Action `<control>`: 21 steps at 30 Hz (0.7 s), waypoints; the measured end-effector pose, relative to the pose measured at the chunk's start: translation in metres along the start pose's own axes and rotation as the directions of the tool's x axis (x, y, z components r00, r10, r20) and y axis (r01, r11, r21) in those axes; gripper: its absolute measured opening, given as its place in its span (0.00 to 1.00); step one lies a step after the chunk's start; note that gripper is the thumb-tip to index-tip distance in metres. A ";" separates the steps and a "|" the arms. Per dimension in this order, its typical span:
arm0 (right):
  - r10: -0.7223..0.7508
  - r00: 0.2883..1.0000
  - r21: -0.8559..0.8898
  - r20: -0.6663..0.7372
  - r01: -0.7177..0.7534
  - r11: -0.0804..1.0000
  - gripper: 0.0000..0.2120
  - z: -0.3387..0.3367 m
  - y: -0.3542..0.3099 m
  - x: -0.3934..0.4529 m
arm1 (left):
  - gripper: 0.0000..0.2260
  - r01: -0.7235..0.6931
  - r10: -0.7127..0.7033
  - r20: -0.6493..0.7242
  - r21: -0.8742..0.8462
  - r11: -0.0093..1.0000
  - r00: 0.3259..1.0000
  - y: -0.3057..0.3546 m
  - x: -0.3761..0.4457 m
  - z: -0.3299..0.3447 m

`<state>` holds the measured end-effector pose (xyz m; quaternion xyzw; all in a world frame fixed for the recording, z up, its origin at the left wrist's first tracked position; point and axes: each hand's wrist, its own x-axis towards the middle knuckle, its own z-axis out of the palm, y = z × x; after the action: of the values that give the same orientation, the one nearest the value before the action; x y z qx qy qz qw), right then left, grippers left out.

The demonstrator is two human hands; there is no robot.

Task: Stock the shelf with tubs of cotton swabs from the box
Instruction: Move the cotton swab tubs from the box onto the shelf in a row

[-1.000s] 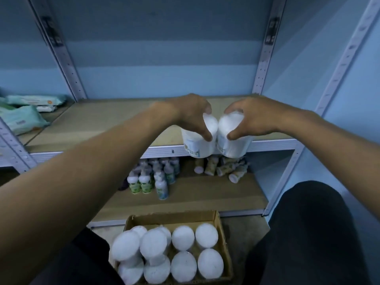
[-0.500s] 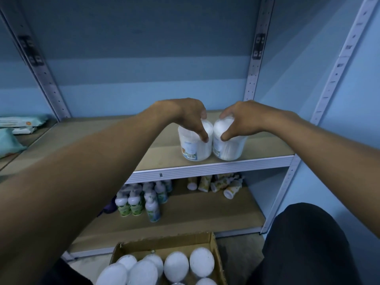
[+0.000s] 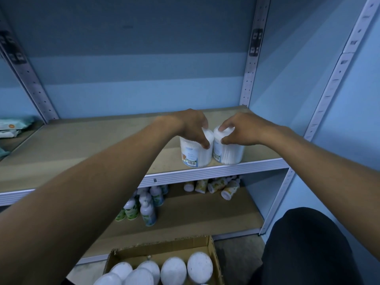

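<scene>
Fingers (image 3: 205, 144) of the left hand (image 3: 192, 126) curl over the white lid of the left tub (image 3: 195, 155), a clear tub of white cotton swabs with a barcode label, while the right hand (image 3: 240, 128) pinches the lid of the right tub (image 3: 228, 154). Both tubs stand upright and touching near the front edge of the shelf (image 3: 82, 151). More white-lidded tubs sit in the box (image 3: 212, 246), cut off by the bottom edge.

No wording legible, barcode printed on label of left tub (image 3: 195, 154), second barcode on label of right tub (image 3: 227, 154), lettering there blurred, bottle (image 3: 148, 212) labels on lower shelf too small to be read
</scene>
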<state>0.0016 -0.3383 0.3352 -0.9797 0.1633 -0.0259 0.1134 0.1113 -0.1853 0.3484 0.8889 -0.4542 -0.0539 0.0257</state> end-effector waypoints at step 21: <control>-0.001 0.979 -0.143 -0.206 -0.029 0.989 0.27 0.026 -0.010 -0.020 | 0.24 -0.058 0.058 -0.119 0.005 0.998 0.991 0.001 -0.023 0.008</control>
<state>-0.0113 -0.3170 0.3123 -0.9763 0.1824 -0.1142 0.0244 0.0964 -0.1675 0.3427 0.8769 -0.4776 0.0004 0.0539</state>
